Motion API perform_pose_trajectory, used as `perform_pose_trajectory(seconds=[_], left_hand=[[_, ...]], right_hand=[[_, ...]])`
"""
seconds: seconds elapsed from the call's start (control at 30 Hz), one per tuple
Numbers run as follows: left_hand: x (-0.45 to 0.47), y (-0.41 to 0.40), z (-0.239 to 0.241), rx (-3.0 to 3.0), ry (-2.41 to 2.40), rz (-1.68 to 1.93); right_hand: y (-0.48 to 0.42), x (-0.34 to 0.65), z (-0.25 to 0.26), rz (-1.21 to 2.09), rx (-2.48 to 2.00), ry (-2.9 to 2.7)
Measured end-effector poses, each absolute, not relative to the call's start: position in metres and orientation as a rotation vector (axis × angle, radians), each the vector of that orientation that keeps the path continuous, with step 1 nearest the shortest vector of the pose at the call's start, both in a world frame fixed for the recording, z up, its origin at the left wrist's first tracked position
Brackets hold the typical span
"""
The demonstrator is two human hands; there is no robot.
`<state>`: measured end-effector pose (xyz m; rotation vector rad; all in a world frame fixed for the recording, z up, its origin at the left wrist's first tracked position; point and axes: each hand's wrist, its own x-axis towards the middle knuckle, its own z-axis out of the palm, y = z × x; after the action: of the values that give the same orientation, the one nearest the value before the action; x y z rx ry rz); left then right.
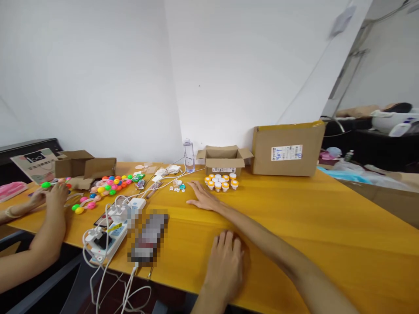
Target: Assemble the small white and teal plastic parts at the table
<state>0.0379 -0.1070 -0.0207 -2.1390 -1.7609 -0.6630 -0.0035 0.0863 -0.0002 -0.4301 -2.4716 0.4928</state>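
Note:
My right hand (205, 199) reaches across the table, palm down, thumb and fingers spread. It holds nothing. Just left of its fingertips lie small white and teal plastic pieces (177, 186). To the right of it stands a cluster of small round containers (225, 186) with white and yellow-orange tops. Closer to the front edge, my left hand (225, 258) rests palm down on the yellow table (278, 266), its fingers slightly bent and a little apart. Nothing shows in it. Behind the cluster is an open cardboard box (225, 165).
A closed carton (288, 150) and a water bottle (189, 156) stand by the wall. Left of me are a power strip (113, 244) with cables, a blurred phone (149, 239) and colourful balls (113, 185). Another person's hands (54, 194) work at far left, near an open box (87, 168).

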Motion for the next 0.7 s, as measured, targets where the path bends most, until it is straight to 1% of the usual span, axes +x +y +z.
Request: perform_pose_trajectory(seconds=[0.07, 0.23, 0.33, 0.5, 0.7], left_hand=[[0.040, -0.114, -0.017, -2.146, -1.806, -0.691], [0.039, -0.116, -0.019, -2.205, -1.822, -0.744], [0.037, -0.115, -0.027, -2.204, -1.810, -0.772], [0.036, -0.112, -0.042, -2.237, -1.794, -0.714], [0.037, -0.110, -0.049, -2.214, -1.753, -0.649]], right_hand=[[0.089, -0.032, 0.004, 0.587, -0.538, -2.449], [0.095, -0.083, 0.015, 0.703, -0.659, -2.350], [0.095, -0.100, 0.019, 0.685, -0.729, -2.332], [0.096, -0.117, 0.022, 0.670, -0.848, -2.279], [0.098, -0.119, 0.019, 0.618, -0.748, -2.328]])
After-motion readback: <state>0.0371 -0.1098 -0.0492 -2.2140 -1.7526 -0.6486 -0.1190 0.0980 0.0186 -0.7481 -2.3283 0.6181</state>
